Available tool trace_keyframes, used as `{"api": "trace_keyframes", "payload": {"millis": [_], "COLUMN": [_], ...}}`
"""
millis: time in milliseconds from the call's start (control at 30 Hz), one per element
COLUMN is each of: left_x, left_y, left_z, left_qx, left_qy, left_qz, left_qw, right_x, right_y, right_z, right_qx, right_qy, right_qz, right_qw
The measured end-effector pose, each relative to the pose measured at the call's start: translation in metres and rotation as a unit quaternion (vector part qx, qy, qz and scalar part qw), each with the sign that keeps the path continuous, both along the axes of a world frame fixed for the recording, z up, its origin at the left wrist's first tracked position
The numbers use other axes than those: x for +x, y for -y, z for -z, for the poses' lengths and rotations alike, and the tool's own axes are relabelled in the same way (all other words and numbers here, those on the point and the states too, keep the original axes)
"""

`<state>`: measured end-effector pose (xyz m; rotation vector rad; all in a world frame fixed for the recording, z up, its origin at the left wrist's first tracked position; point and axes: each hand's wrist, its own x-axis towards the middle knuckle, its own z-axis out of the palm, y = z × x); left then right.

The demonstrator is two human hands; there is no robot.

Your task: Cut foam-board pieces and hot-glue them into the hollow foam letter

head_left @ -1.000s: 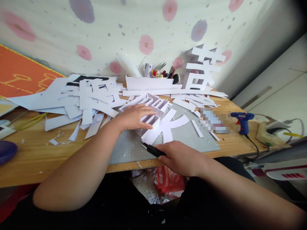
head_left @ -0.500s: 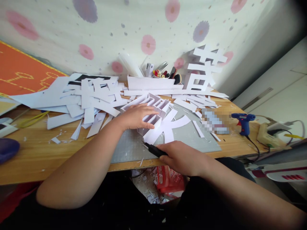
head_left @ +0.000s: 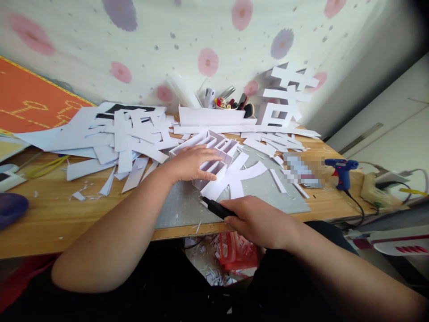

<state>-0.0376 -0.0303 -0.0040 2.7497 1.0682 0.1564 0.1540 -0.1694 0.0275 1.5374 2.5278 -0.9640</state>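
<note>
Over mat [head_left: 181, 212] — left hand [head_left: 193, 163] wide on walled white shape [head_left: 222, 178], right hand [head_left: 250, 218] round black tool [head_left: 218, 209]

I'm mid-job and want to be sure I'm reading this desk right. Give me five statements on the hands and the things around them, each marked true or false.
1. The right hand holds a black-handled tool. True.
2. The left hand rests on the orange sheet. False: it is on the white open-topped shape.
3. The blue glue gun is to the right of the gray mat. True.
4. The red container stands on top of the table. False: it is below the table's front edge.
5. A heap of loose white pieces lies on the left side of the table. True.
</note>
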Motion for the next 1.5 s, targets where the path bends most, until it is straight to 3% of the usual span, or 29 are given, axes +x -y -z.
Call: {"api": "trace_keyframes", "payload": {"millis": [533, 767, 900, 1000, 1100, 1167, 1233, 1333, 1500], "left_x": [0.000, -0.004, -0.007, -0.006, -0.009, -0.015, -0.024, -0.040, -0.048], "left_y": [-0.001, -0.007, -0.004, 0.000, 0.010, 0.021, 0.036, 0.064, 0.099], "left_z": [0.000, 0.009, 0.013, 0.008, -0.004, -0.012, -0.016, -0.004, 0.039], "left_qx": [-0.006, 0.004, 0.026, 0.026, 0.047, 0.057, 0.054, 0.042, 0.062], "left_qy": [0.003, 0.038, 0.111, 0.246, 0.358, 0.364, 0.314, 0.197, 0.096], "left_qz": [0.013, 0.036, 0.035, 0.007, -0.076, -0.132, -0.166, -0.136, -0.122], "left_qw": [1.000, 0.999, 0.993, 0.969, 0.929, 0.920, 0.933, 0.970, 0.986], "right_x": [-0.001, 0.012, 0.033, 0.054, 0.076, 0.091, 0.104, 0.120, 0.129], "right_y": [0.003, 0.009, 0.007, 0.001, -0.006, -0.010, -0.013, -0.015, -0.017], "right_z": [-0.006, -0.028, -0.029, -0.025, -0.022, -0.020, -0.018, -0.015, -0.013], "right_qx": [0.010, 0.083, 0.102, 0.126, 0.150, 0.162, 0.176, 0.200, 0.208], "right_qy": [0.000, -0.111, -0.163, -0.196, -0.221, -0.233, -0.236, -0.233, -0.229], "right_qz": [0.004, 0.032, 0.051, 0.093, 0.159, 0.195, 0.219, 0.237, 0.243], "right_qw": [1.000, 0.990, 0.980, 0.968, 0.951, 0.939, 0.930, 0.922, 0.919]}}
